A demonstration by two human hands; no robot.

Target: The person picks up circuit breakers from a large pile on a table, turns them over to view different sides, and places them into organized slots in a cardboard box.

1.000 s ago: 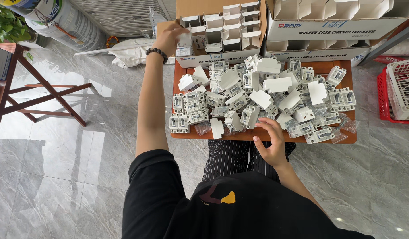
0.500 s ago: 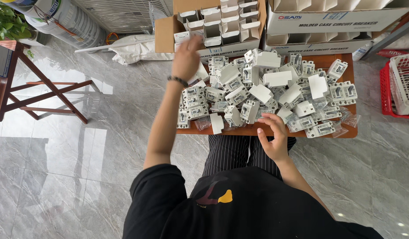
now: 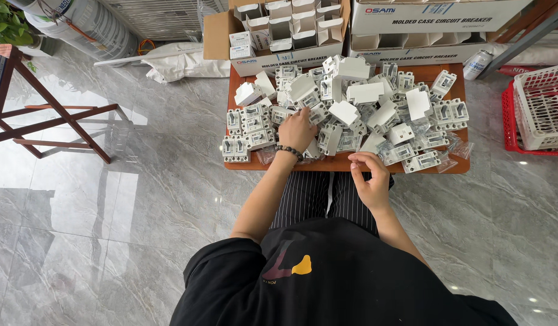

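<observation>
The left hand (image 3: 297,128) has drawn back from the cardboard box (image 3: 273,36) and now rests, fingers curled, on grey breakers (image 3: 254,124). The right hand (image 3: 370,175) pinches a small clear bag at the desk (image 3: 345,162) edge. A nudge could tip the heaped breakers off onto the floor (image 3: 140,199).

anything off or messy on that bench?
Nothing looks damaged, but the orange table is crowded: white breaker units and small folded cartons lie jumbled at all angles, with clear plastic bags at the right edge. The left hand rests in the pile; the right hand sits at the near edge.
</observation>
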